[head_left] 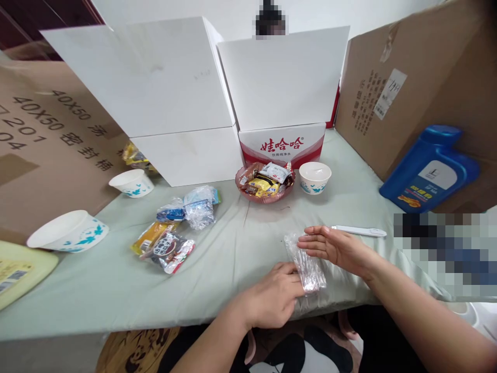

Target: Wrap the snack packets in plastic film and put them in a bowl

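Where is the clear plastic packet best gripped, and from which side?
Probably pinch the clear plastic packet by its near end, from the left: it looks thin and elongated, the left hand is at that end, and the right hand partly hides the far end.

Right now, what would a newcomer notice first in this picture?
The glossy blue plastic bottle at the right would probably stand out first. Next comes the reddish scalloped bowl of colourful wrapped packets, before the red-and-white cardboard box. At lower centre, the left fingers touch a crinkled clear plastic wrapper.
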Action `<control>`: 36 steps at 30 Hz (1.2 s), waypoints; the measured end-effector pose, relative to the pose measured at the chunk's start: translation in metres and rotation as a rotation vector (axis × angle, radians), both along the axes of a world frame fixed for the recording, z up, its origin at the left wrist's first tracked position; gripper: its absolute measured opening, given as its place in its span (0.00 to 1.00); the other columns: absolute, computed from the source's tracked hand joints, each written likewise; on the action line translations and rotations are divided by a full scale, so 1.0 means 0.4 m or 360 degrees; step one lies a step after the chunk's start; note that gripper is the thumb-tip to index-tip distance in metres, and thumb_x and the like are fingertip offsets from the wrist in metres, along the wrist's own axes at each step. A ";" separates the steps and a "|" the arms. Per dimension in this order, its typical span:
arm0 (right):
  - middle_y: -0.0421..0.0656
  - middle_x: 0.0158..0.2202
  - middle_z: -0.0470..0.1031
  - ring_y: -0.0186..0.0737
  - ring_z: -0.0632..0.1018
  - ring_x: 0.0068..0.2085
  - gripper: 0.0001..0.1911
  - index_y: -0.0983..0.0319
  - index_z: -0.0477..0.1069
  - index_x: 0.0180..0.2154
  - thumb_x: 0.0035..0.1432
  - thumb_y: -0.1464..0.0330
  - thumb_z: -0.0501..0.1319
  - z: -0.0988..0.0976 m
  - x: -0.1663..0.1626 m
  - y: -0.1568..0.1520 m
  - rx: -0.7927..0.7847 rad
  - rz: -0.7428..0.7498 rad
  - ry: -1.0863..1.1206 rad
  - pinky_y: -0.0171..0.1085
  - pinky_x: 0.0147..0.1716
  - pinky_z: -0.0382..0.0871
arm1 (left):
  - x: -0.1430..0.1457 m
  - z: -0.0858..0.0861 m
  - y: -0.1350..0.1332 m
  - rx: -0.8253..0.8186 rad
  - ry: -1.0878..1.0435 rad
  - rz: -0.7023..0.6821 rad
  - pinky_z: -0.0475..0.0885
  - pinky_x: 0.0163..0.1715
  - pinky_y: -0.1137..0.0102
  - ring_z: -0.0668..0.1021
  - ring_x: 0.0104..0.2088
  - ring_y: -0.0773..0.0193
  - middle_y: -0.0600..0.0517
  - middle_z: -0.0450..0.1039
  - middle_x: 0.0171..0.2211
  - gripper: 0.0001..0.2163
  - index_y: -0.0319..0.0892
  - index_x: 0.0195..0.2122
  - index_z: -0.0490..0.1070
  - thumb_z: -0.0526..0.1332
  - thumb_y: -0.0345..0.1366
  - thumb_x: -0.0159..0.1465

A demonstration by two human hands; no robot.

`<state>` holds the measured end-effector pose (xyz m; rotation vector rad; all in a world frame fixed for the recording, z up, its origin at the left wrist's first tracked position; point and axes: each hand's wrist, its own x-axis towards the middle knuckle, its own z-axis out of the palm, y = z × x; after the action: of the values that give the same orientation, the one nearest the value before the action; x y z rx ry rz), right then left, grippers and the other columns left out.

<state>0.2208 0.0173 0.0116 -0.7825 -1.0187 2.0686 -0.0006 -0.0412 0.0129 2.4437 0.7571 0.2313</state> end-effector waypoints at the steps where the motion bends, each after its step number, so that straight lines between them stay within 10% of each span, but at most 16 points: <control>1: 0.53 0.48 0.76 0.47 0.76 0.52 0.20 0.63 0.69 0.45 0.58 0.55 0.63 -0.015 -0.011 0.009 -0.0048 -0.0044 -0.0021 0.48 0.57 0.65 | 0.000 -0.002 0.001 -0.0016 -0.0001 0.0011 0.62 0.57 0.59 0.69 0.53 0.55 0.53 0.75 0.46 0.24 0.50 0.55 0.68 0.57 0.26 0.58; 6: 0.53 0.54 0.71 0.49 0.74 0.54 0.23 0.61 0.68 0.49 0.58 0.53 0.62 -0.065 -0.039 0.018 0.0065 -0.0197 -0.0198 0.52 0.58 0.64 | -0.001 -0.010 0.010 -0.0132 -0.0033 0.0055 0.59 0.60 0.58 0.66 0.56 0.54 0.52 0.73 0.51 0.24 0.49 0.56 0.67 0.62 0.31 0.58; 10: 0.49 0.56 0.69 0.46 0.72 0.56 0.19 0.56 0.65 0.53 0.63 0.57 0.58 -0.073 -0.034 0.011 0.0921 -0.0422 -0.0608 0.49 0.53 0.68 | -0.001 -0.013 0.015 -0.0177 -0.0064 0.0043 0.58 0.61 0.58 0.65 0.58 0.54 0.53 0.72 0.52 0.24 0.51 0.56 0.67 0.63 0.31 0.57; 17: 0.49 0.46 0.76 0.46 0.73 0.51 0.13 0.62 0.73 0.46 0.64 0.73 0.53 -0.081 -0.061 -0.009 0.2252 0.0027 -0.1526 0.48 0.51 0.68 | -0.016 -0.012 0.018 -0.0261 -0.0115 0.0069 0.60 0.61 0.58 0.66 0.59 0.53 0.48 0.72 0.54 0.22 0.44 0.54 0.71 0.65 0.33 0.56; 24: 0.50 0.48 0.75 0.46 0.73 0.51 0.14 0.62 0.72 0.49 0.64 0.72 0.54 -0.080 -0.072 -0.020 0.2319 0.0057 -0.1726 0.47 0.51 0.66 | -0.066 0.007 0.026 -0.0069 -0.0533 0.0599 0.69 0.55 0.62 0.74 0.51 0.61 0.49 0.74 0.50 0.18 0.45 0.50 0.72 0.55 0.25 0.61; 32: 0.50 0.44 0.75 0.45 0.72 0.48 0.10 0.62 0.73 0.43 0.63 0.67 0.57 -0.048 -0.047 -0.019 0.2181 -0.0040 -0.1415 0.45 0.48 0.67 | -0.046 -0.033 0.046 0.0279 -0.0174 0.0347 0.65 0.56 0.59 0.71 0.54 0.58 0.51 0.74 0.45 0.18 0.45 0.38 0.76 0.52 0.20 0.56; 36: 0.46 0.40 0.75 0.44 0.73 0.44 0.14 0.61 0.74 0.39 0.56 0.58 0.65 -0.011 -0.031 -0.037 0.2235 0.0503 -0.1231 0.43 0.45 0.67 | -0.052 -0.038 0.052 0.0283 -0.0112 0.0351 0.64 0.57 0.61 0.71 0.55 0.60 0.52 0.74 0.46 0.17 0.45 0.38 0.75 0.53 0.20 0.57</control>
<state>0.2083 0.0025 0.0073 -0.5921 -2.6309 0.6908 -0.0212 -0.0205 -0.0024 2.4997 1.0138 0.4851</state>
